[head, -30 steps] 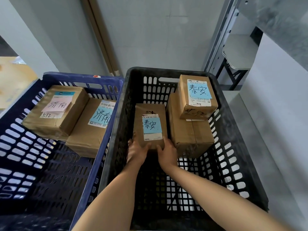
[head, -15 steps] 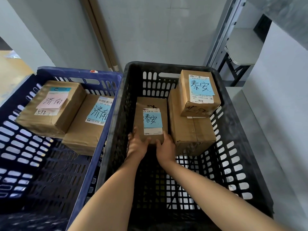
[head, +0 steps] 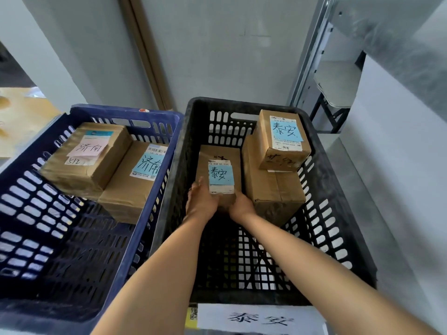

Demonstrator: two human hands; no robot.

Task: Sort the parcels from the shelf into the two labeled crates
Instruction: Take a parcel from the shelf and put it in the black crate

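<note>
A small brown parcel (head: 219, 160) with a blue handwritten note lies inside the black crate (head: 336, 213), at its back left. My left hand (head: 202, 201) holds its near left corner and my right hand (head: 242, 205) holds its near right corner. Beside it stands a larger brown parcel (head: 273, 189) with a smaller blue-labelled parcel (head: 283, 139) stacked on top. The blue crate (head: 145, 226) on the left holds a parcel with a pink note (head: 84, 155) and a parcel with a blue note (head: 135, 180). A white handwritten label (head: 258, 319) sits on the black crate's near wall.
A grey wall rises behind both crates. A metal shelf upright (head: 312, 56) stands at the back right, with a white panel (head: 399, 153) along the right side. The near halves of both crate floors are bare mesh.
The view has tilted down, so the crate's front label shows. Both hands and the small parcel have sunk slightly lower in the black crate, keeping the same hold.
</note>
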